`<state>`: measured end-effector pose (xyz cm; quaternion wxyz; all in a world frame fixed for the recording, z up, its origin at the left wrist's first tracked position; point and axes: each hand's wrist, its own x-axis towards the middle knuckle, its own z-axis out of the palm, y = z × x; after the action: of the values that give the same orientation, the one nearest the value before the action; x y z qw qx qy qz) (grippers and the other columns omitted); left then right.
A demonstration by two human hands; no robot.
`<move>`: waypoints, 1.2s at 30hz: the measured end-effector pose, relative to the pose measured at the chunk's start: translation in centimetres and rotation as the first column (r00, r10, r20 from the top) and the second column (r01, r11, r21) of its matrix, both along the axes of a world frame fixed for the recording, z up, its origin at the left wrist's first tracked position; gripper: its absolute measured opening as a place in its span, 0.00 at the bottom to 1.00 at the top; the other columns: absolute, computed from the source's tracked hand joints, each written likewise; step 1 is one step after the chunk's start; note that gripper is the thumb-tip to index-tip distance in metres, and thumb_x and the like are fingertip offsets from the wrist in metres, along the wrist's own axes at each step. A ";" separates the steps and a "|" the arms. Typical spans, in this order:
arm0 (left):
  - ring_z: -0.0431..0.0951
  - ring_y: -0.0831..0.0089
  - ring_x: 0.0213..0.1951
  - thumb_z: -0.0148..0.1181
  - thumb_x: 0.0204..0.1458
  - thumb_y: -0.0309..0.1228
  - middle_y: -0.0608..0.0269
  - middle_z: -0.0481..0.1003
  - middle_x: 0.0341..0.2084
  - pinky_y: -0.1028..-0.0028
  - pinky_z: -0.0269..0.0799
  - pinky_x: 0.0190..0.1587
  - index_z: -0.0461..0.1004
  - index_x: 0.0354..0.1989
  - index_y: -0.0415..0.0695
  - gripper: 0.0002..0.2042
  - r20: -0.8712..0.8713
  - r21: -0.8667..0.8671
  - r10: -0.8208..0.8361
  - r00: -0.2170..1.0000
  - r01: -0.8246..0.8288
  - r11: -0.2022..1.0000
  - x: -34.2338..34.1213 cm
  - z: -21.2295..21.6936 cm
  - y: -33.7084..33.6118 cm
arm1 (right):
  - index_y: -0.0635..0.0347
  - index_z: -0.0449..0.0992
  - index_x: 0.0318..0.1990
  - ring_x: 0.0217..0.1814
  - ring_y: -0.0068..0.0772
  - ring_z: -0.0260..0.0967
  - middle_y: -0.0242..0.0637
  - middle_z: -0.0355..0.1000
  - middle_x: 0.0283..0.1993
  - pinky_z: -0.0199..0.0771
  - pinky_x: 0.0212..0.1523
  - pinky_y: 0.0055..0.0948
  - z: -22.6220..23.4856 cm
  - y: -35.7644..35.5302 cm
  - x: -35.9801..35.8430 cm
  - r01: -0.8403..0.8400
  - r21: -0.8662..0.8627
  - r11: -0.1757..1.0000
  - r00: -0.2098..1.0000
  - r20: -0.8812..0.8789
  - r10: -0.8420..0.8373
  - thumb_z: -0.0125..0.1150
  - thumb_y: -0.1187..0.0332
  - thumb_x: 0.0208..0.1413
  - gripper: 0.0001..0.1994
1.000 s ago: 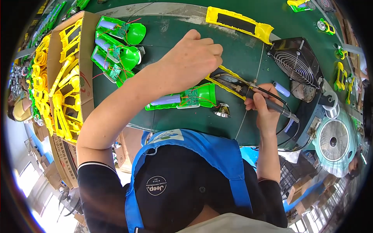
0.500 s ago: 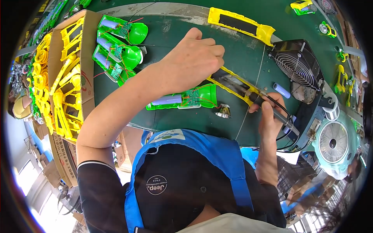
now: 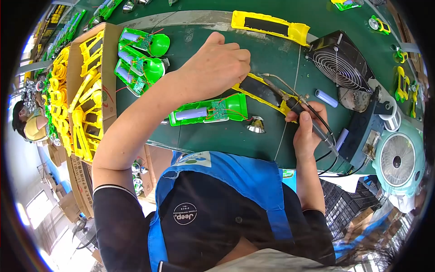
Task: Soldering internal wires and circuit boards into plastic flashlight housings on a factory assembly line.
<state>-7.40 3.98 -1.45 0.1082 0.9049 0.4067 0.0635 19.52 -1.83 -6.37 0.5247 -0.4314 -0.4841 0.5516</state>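
My right hand point(image 3: 308, 127) grips a soldering iron point(image 3: 294, 107) with a dark handle, a thin tube alongside and a black cable. Its metal shaft points up-left, over a yellow plastic casing point(image 3: 266, 96) with a dark inner strip. My left hand point(image 3: 219, 65) is closed above that casing's left end. Its fingertips are hidden, so what it holds cannot be made out. Just below lies a green torch casing point(image 3: 233, 105) with a lilac battery point(image 3: 191, 114), a circuit board point(image 3: 219, 109) and red wires. A shiny reflector cup point(image 3: 256, 125) sits at its right end.
At left stands a cardboard box point(image 3: 110, 77) of yellow casings, beside several wired green casings point(image 3: 158, 45). Another yellow casing point(image 3: 272, 26) lies farther back. On the right are a black fan point(image 3: 335, 61), a loose battery point(image 3: 326, 98) and a pale green fan point(image 3: 395, 161).
The iron's front end has swung up, away from the yellow casing, and its thin tube now shows clearly. My left hand stays closed over the casing's end. The whole view has shifted slightly.
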 end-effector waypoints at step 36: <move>0.71 0.71 0.39 0.62 0.47 0.26 0.67 0.70 0.30 0.67 0.60 0.46 0.76 0.27 0.45 0.01 0.276 -0.104 0.091 0.957 -0.064 0.992 -1.2 0.9 -0.3 | 0.65 0.67 0.43 0.30 0.28 0.74 0.43 0.75 0.31 0.76 0.37 0.26 -0.6 -0.3 0.1 0.028 0.047 0.998 0.997 0.066 -0.031 0.60 0.66 0.59 0.13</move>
<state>-8.58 3.72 -0.59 0.2047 0.8640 0.4251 0.1758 19.65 -2.10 -6.94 0.5261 -0.4447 -0.5075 0.5176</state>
